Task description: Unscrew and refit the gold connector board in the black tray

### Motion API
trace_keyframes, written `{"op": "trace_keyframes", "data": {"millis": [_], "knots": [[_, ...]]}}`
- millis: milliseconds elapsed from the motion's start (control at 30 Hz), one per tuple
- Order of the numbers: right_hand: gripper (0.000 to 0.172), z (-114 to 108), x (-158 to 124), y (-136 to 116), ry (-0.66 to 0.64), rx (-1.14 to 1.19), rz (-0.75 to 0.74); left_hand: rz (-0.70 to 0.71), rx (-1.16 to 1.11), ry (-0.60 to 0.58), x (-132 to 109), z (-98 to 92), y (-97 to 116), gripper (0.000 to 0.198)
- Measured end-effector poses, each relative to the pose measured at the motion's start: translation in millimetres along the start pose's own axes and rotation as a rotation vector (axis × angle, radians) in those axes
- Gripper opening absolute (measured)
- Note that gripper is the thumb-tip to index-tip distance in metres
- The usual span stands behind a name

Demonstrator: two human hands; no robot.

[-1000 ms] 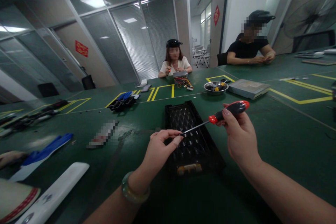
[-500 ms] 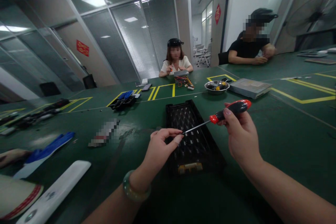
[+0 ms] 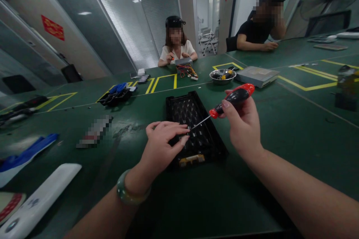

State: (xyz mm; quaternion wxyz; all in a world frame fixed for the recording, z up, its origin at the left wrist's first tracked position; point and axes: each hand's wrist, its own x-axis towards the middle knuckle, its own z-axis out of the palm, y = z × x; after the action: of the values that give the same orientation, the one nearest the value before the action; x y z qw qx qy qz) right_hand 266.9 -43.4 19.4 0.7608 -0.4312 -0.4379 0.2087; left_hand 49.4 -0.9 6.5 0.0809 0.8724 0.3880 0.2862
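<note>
My right hand [image 3: 242,127] grips a screwdriver [image 3: 234,99] by its red-and-black handle, with the thin steel shaft pointing down-left. My left hand [image 3: 164,143] lies over a black ribbed plastic tray [image 3: 190,114], fingers apart, and its fingertips sit right by the screwdriver's tip. No small part shows between those fingers. A small yellow-and-metal piece [image 3: 192,160] shows at the tray's near end. My left wrist wears a pale green bangle [image 3: 131,190].
A steel bowl of small parts [image 3: 222,76] and a grey metal drive box [image 3: 257,76] stand beyond the tray. Across the green mat with yellow tape, a seated person [image 3: 176,41] works over wires. Another person [image 3: 259,26] sits to the right. White and blue items lie at the left.
The whole scene has shifted up and left in the view as my head moved. My left fingers have flattened and spread over the tray. The screwdriver stays in my right hand.
</note>
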Motion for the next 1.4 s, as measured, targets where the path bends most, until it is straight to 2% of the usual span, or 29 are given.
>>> {"op": "trace_keyframes", "data": {"millis": [67, 200, 300, 467, 800, 1067, 1400], "knots": [[0.027, -1, -2, -1, -0.007, -0.048, -0.055, 0.057, 0.018, -0.045, -1, -2.4, 6, 0.017], [0.027, -5, -5, -2, -0.069, -0.182, -0.139, 0.202, 0.071, -0.257, -1, -4.8, 21, 0.018], [0.029, -8, -5, -3, -0.131, -0.274, -0.192, 0.284, 0.132, -0.345, 1, -3.1, 30, 0.017], [0.033, -10, -2, -1, -0.161, -0.347, -0.320, 0.360, 0.169, -0.335, 7, 1.5, 33, 0.015], [0.033, -14, -1, -4, -0.146, -0.356, -0.360, 0.434, 0.254, -0.353, 11, 5.3, 38, 0.012], [0.027, -15, -3, -5, -0.003, -0.120, -0.415, 0.358, 0.245, -0.420, 13, 6.3, 42, 0.013], [0.034, -15, -8, -2, -0.157, -0.096, -0.357, 0.169, 0.091, -0.375, 6, 10.5, 40, 0.015]]}}
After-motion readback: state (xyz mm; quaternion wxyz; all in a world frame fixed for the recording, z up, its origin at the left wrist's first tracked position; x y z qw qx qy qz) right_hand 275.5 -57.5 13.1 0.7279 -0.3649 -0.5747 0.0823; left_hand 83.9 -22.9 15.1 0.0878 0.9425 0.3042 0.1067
